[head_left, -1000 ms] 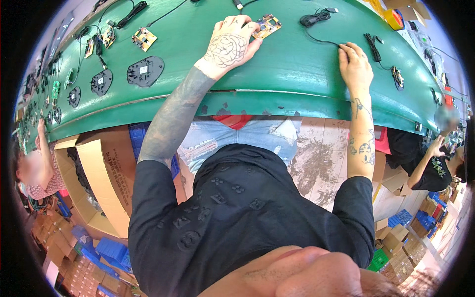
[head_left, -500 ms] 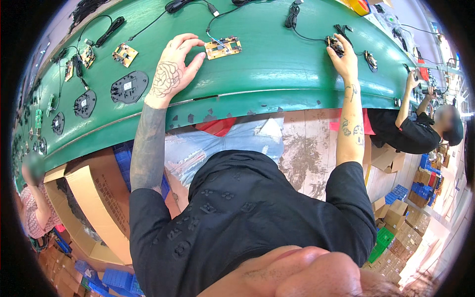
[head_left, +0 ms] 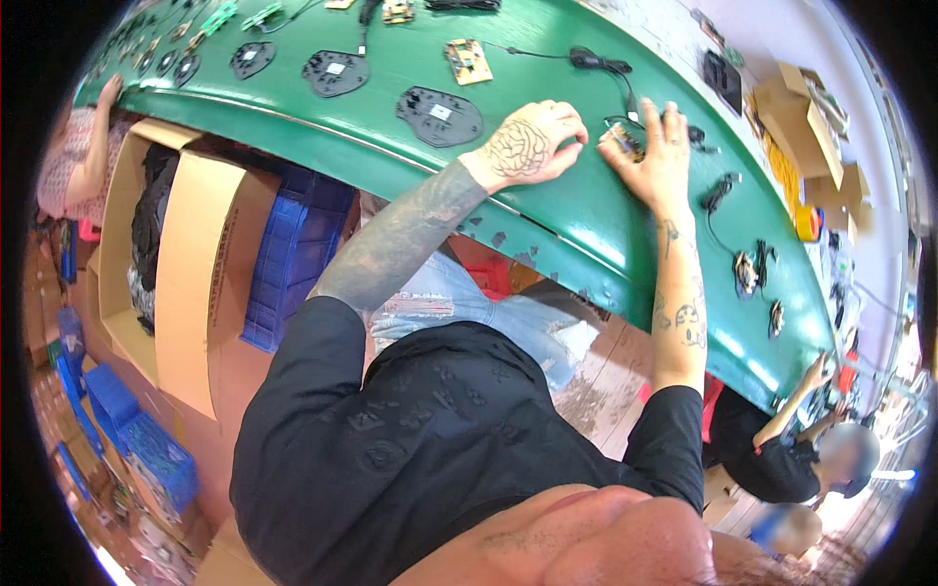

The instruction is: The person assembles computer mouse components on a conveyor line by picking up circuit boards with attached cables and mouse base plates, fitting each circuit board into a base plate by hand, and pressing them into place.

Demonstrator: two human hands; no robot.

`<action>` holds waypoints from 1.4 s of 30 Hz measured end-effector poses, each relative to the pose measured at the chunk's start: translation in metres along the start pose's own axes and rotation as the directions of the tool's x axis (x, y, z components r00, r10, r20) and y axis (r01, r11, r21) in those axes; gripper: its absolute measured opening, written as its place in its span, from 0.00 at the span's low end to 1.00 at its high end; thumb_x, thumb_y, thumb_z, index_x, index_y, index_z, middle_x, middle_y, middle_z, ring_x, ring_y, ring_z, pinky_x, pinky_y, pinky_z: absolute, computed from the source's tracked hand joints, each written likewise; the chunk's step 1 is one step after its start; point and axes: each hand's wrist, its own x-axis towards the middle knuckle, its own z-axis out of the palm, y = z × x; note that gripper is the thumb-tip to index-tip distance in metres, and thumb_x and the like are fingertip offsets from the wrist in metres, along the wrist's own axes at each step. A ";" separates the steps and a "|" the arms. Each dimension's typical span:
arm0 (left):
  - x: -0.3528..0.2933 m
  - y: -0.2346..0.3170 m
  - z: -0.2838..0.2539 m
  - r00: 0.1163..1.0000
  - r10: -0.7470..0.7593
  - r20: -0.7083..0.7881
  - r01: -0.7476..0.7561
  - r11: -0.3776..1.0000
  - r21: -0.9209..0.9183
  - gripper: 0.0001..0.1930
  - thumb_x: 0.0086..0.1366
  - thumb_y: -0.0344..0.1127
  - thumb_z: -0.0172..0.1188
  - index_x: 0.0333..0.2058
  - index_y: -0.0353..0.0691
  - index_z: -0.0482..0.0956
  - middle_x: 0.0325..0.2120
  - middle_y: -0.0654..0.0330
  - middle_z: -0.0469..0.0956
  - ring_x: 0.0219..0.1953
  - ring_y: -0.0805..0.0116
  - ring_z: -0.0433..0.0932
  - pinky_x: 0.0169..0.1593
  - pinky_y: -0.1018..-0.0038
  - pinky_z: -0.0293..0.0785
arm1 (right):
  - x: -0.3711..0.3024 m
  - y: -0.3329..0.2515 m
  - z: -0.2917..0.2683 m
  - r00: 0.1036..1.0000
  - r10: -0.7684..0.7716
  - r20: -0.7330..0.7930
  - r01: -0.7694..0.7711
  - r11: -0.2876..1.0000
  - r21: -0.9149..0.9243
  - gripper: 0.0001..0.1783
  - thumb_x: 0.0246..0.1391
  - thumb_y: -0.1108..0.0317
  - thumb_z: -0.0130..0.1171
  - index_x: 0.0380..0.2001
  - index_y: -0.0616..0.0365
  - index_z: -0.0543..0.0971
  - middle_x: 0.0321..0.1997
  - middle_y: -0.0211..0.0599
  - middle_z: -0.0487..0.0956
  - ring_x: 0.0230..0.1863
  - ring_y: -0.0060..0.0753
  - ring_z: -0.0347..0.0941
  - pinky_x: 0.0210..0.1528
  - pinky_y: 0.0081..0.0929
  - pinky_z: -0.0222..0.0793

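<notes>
On the green work surface (head_left: 547, 210), a small circuit board (head_left: 625, 140) with a black cable lies partly under my right hand (head_left: 657, 161). The fingers of that hand are stretched out and spread, its thumb at the board's left edge. Just left of the board is my left hand (head_left: 531, 145), with loosely bent fingers and the thumb apart from them; I see nothing in it. Beside its wrist rests a black plastic mouse-shaped base plate (head_left: 440, 116) with a white label. Farther back sits another yellowish circuit board (head_left: 469, 62), its cable leading to a coiled bundle (head_left: 598, 61).
More black base plates (head_left: 334, 72) line the surface to the left. At right lie small wired assemblies (head_left: 747, 273) and a coiled cable (head_left: 720, 192). An open cardboard box (head_left: 186, 273) and blue crates (head_left: 293, 259) stand below the front edge. Co-workers (head_left: 767, 444) sit at either side.
The view has swung, shifting the scene. My right hand has left the wired assembly at the right and come over the circuit board. My left hand is now apart from that board, fingers more bent.
</notes>
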 end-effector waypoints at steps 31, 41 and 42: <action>-0.031 0.059 0.002 0.928 0.276 0.248 -0.264 0.961 -0.083 0.05 0.56 0.35 0.63 0.32 0.46 0.79 0.29 0.65 0.75 0.35 0.65 0.77 0.45 0.68 0.71 | 0.190 -0.204 -0.084 0.679 -0.712 -0.179 0.723 0.691 -0.009 0.23 0.47 0.53 0.67 0.49 0.40 0.81 0.50 0.36 0.77 0.51 0.45 0.73 0.53 0.43 0.70; -0.014 0.173 -0.155 0.879 0.345 -0.328 -0.476 0.666 -0.575 0.08 0.55 0.35 0.60 0.34 0.44 0.76 0.30 0.64 0.73 0.34 0.63 0.76 0.37 0.68 0.69 | 0.124 -0.119 -0.036 0.976 -0.215 -0.012 0.212 0.948 0.237 0.14 0.57 0.57 0.62 0.42 0.52 0.83 0.42 0.40 0.84 0.43 0.37 0.81 0.48 0.32 0.73; -0.012 0.179 -0.172 0.892 0.352 -0.283 -0.451 0.693 -0.562 0.08 0.57 0.33 0.60 0.36 0.43 0.79 0.34 0.63 0.76 0.33 0.65 0.77 0.37 0.69 0.70 | 0.105 -0.120 -0.032 0.988 -0.114 0.100 0.071 0.931 0.357 0.15 0.56 0.55 0.63 0.40 0.52 0.83 0.37 0.40 0.84 0.39 0.37 0.81 0.45 0.32 0.74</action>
